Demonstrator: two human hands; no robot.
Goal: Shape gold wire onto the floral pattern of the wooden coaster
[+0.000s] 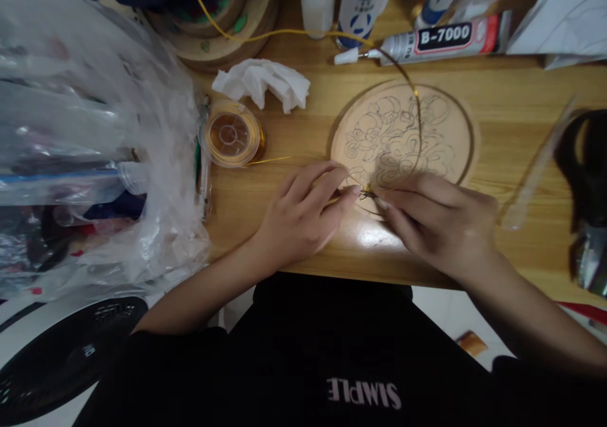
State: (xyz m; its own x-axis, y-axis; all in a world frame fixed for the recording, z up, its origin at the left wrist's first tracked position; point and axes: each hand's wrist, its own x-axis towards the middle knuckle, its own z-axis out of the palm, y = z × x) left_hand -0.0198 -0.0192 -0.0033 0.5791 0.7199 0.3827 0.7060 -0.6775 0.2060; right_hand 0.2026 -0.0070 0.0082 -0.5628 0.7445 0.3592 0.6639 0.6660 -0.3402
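Note:
My left hand (pixel 310 209) and my right hand (pixel 439 224) meet fingertip to fingertip over the near edge of a round pale board (pixel 455 136) drawn with flower outlines. Between them is a small bent piece of gold wire (pixel 365 190), its shape too fine to make out. Both hands are closed in a pinch on it. From the right fingers a long strand of gold wire (pixel 303 32) arcs up over the board and away to the upper left. To the left sits a clear spool of gold wire (pixel 232 135), with a loose end pointing right.
Crumpled white tissue (pixel 263 84) lies behind the spool. Along the back are a B-7000 glue tube (pixel 446 40), bottles (pixel 363 6) and stacked wooden hoops (pixel 260 16). Plastic bags (pixel 156 161) crowd the left; a clear plastic stick (pixel 526 186) and black-handled scissors (pixel 588 161) lie right.

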